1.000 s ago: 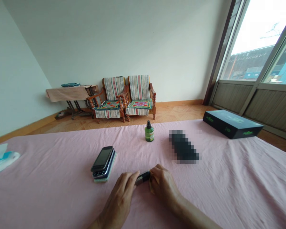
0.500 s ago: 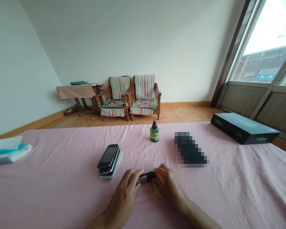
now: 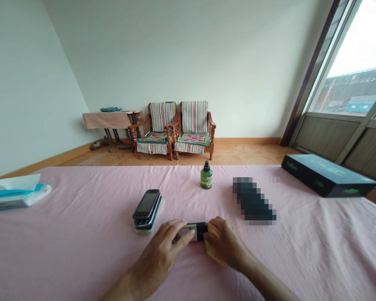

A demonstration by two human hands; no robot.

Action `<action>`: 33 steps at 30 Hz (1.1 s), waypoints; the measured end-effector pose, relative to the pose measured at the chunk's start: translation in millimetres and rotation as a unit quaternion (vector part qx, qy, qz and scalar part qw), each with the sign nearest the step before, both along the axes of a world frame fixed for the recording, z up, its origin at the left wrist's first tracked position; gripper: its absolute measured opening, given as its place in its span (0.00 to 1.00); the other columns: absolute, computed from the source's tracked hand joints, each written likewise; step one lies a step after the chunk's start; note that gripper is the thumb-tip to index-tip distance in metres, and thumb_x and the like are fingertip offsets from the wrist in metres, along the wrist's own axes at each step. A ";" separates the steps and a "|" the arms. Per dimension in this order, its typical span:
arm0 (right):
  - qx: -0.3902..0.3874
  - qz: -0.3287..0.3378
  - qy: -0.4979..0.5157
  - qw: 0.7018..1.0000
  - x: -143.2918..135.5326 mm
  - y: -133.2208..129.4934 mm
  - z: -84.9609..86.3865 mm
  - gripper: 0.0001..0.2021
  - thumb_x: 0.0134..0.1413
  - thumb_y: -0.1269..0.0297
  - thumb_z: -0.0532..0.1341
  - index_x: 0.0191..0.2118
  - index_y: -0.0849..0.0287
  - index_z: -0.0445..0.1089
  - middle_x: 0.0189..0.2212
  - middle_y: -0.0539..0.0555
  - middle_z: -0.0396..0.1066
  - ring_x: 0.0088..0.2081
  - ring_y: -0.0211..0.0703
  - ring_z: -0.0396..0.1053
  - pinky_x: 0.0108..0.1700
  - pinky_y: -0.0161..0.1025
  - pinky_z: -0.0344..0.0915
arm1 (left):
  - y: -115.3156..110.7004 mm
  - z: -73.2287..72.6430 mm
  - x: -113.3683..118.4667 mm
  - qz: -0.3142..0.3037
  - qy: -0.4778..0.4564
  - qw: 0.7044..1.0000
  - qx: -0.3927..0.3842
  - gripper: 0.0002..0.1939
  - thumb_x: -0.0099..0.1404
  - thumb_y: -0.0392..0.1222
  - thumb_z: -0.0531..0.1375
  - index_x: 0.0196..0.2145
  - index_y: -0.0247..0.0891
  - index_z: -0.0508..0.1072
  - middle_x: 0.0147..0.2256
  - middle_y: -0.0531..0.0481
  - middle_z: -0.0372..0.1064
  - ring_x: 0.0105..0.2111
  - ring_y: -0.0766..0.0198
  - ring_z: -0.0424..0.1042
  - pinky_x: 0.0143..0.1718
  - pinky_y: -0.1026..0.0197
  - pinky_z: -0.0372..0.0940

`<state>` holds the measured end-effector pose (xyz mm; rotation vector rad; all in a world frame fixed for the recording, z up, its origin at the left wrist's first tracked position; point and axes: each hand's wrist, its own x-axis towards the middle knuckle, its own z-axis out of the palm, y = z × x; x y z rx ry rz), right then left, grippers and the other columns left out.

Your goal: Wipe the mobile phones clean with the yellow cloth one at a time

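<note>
Between my two hands is a dark mobile phone (image 3: 192, 232) with a greyish screen, low over the pink cloth. My left hand (image 3: 167, 244) grips its left end, thumb across the front and fingers along the far edge. With a yellowish cloth (image 3: 214, 251) bunched in its fingers, my right hand (image 3: 224, 240) is closed at the phone's right end. To the left lies a small stack of mobile phones (image 3: 148, 209), the top one dark and screen up. A green bottle (image 3: 206, 176) with a black cap stands beyond my hands.
A pixelated dark object (image 3: 253, 200) lies right of the bottle. The black box (image 3: 329, 174) sits at the far right, a tissue pack (image 3: 21, 196) at the far left. Pink cloth (image 3: 81, 251) covers the surface. Two wooden chairs (image 3: 180, 133) stand against the wall.
The phone has tilted so more of its face shows, and my left thumb now lies across it. More of the yellowish cloth shows under my right hand. The view has shifted slightly.
</note>
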<state>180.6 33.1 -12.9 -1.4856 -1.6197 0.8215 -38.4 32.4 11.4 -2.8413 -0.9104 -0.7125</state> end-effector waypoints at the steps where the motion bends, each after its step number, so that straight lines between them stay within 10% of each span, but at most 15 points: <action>1: -0.013 0.000 0.007 1.000 2.1 0.4 1.0 0.07 0.45 0.69 0.58 0.20 0.59 0.60 0.24 0.50 0.62 0.27 0.39 0.62 0.29 0.35 0.55 | 0.7 -0.2 0.1 -0.006 0.004 1.000 -0.002 0.24 0.68 0.26 0.49 0.58 0.44 0.63 0.54 0.43 0.61 0.55 0.55 0.62 0.54 0.48 0.66; 15: -0.209 -0.064 0.221 0.951 26.1 -5.0 21.8 0.17 0.39 0.53 0.66 0.30 0.61 0.68 0.21 0.50 0.70 0.23 0.40 0.69 0.23 0.33 0.61 | -7.8 -2.1 12.0 -0.049 0.002 0.996 -0.072 0.30 0.62 0.22 0.50 0.60 0.40 0.59 0.62 0.40 0.49 0.61 0.53 0.55 0.58 0.49 0.61; 22: -0.225 0.013 0.279 0.933 25.3 -3.2 26.5 0.22 0.40 0.45 0.65 0.23 0.63 0.67 0.18 0.49 0.67 0.19 0.36 0.65 0.21 0.32 0.58 | -8.6 -6.3 10.7 -0.050 -0.033 0.998 -0.014 0.25 0.67 0.28 0.50 0.61 0.38 0.57 0.56 0.42 0.62 0.57 0.56 0.62 0.56 0.53 0.64; 33: 0.016 -0.086 0.123 0.989 20.7 2.0 19.8 0.17 0.49 0.50 0.62 0.31 0.62 0.72 0.24 0.51 0.69 0.28 0.42 0.67 0.28 0.34 0.60 | -11.7 -11.7 18.2 0.000 -0.165 0.985 -0.060 0.19 0.72 0.41 0.51 0.59 0.39 0.62 0.45 0.43 0.74 0.43 0.60 0.75 0.46 0.62 0.71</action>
